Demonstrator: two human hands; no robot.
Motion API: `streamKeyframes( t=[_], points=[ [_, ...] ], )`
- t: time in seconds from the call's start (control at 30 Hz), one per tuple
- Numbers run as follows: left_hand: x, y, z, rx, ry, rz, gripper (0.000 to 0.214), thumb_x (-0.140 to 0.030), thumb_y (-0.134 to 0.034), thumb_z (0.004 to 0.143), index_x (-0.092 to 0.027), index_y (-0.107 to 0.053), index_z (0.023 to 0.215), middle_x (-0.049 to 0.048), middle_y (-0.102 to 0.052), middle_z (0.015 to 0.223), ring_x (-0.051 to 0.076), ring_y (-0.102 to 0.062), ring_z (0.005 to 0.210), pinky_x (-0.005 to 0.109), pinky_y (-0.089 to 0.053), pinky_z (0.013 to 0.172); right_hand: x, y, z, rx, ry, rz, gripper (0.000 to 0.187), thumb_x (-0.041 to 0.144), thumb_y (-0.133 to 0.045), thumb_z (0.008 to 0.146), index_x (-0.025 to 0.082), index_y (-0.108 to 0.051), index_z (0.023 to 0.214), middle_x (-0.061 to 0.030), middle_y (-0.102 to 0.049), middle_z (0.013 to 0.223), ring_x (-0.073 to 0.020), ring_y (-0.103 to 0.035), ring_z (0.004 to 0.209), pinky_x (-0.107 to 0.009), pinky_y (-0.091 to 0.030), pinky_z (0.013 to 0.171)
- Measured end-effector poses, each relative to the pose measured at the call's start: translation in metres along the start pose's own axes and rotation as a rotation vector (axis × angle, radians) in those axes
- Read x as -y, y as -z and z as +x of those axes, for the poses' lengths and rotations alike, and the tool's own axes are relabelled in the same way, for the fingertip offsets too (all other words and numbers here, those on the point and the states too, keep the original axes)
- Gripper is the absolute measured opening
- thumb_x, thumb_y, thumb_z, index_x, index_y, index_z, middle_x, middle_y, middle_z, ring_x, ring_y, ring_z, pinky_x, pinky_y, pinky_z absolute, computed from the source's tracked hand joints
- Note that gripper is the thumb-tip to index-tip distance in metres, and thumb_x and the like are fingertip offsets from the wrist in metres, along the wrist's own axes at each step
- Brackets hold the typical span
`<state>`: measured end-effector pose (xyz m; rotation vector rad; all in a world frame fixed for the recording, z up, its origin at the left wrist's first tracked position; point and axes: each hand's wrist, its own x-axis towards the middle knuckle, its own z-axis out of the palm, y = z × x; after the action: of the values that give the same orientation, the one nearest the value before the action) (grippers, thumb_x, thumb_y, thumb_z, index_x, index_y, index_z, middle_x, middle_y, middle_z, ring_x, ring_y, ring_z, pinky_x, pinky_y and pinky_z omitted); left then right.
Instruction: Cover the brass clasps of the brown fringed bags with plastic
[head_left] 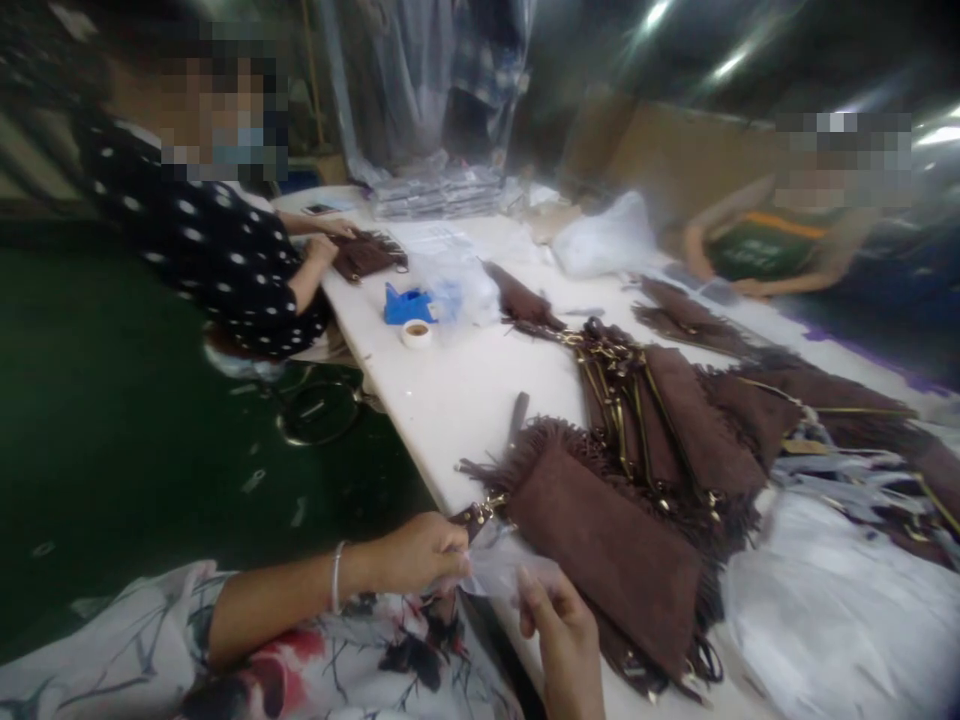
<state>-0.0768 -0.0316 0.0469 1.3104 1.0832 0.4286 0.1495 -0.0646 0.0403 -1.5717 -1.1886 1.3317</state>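
A brown fringed pouch (607, 550) lies flat at the table's near edge, its gold clasp (491, 506) joined to a short brown strap (471, 520). My left hand (412, 555) is closed around the strap's end and also grips one side of a small clear plastic piece (499, 575). Across from it, my right hand (559, 630) pinches the other side of the plastic between thumb and fingers. The plastic stretches between both hands, just in front of the pouch's corner. The strap's far end is hidden inside my left hand.
More brown fringed pouches (690, 420) with gold zips pile up behind. White plastic bags (832, 600) sit at right. A blue tape dispenser (405, 303) and a tape roll (416, 334) stand farther along the white table (450, 400). Two co-workers sit at its far sides.
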Motion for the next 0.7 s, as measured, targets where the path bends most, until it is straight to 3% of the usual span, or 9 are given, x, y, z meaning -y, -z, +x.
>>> streamKeyframes(
  t=[0.07,0.17,0.3,0.5,0.6,0.7],
  points=[
    [0.012,0.009,-0.006,0.019,0.049,-0.12,0.042,-0.054,-0.061,0.081,-0.015,-0.059,0.068,0.0004,-0.062,0.062,0.012,-0.053,0.055,0.021,-0.038,0.052,-0.001,-0.014,0.001,0.037,-0.056,-0.03,0.041,0.057,-0.064,0.078,0.021,-0.056,0.063,0.0049,-0.05,0.052,-0.0118,-0.043,0.049,-0.023,-0.035,0.049],
    [0.033,0.024,-0.019,0.019,0.153,-0.309,0.044,-0.056,-0.073,0.067,-0.014,-0.062,0.075,0.0028,-0.067,0.067,0.015,-0.059,0.059,0.024,-0.043,0.057,-0.002,-0.036,0.003,0.084,-0.096,-0.098,0.041,0.058,-0.062,0.079,0.021,-0.057,0.063,0.0056,-0.048,0.049,-0.0112,-0.041,0.045,-0.023,-0.033,0.046],
    [0.055,0.046,-0.037,-0.08,0.256,-0.294,0.041,-0.046,-0.083,0.057,-0.013,-0.063,0.074,0.0038,-0.069,0.069,0.018,-0.062,0.064,0.023,-0.043,0.058,-0.007,-0.059,0.009,0.103,-0.113,-0.019,0.037,0.056,-0.063,0.079,0.02,-0.06,0.071,0.0048,-0.053,0.055,-0.0119,-0.047,0.051,-0.021,-0.036,0.048],
    [0.052,0.056,-0.052,-0.11,0.192,-0.262,0.038,-0.049,-0.072,0.072,-0.013,-0.061,0.071,0.0031,-0.068,0.067,0.016,-0.061,0.064,0.022,-0.041,0.058,-0.005,-0.078,0.015,0.051,-0.208,0.059,0.039,0.057,-0.066,0.076,0.02,-0.056,0.068,0.0064,-0.05,0.047,-0.0097,-0.041,0.042,-0.021,-0.032,0.043],
    [0.049,0.059,-0.06,-0.051,0.157,-0.203,0.039,-0.053,-0.061,0.083,-0.015,-0.061,0.074,0.0018,-0.068,0.069,0.015,-0.061,0.065,0.022,-0.041,0.06,-0.001,-0.081,0.017,0.042,-0.165,-0.053,0.042,0.058,-0.064,0.078,0.021,-0.051,0.062,0.0068,-0.047,0.044,-0.0104,-0.042,0.042,-0.022,-0.034,0.046],
    [0.06,0.068,-0.065,0.055,0.18,-0.138,0.046,-0.059,-0.053,0.087,-0.015,-0.061,0.074,0.0023,-0.068,0.07,0.015,-0.061,0.066,0.022,-0.042,0.061,-0.001,-0.086,0.017,0.08,-0.09,-0.204,0.043,0.059,-0.061,0.08,0.022,-0.05,0.062,0.0057,-0.051,0.047,-0.0122,-0.047,0.046,-0.022,-0.037,0.05]
  ],
)
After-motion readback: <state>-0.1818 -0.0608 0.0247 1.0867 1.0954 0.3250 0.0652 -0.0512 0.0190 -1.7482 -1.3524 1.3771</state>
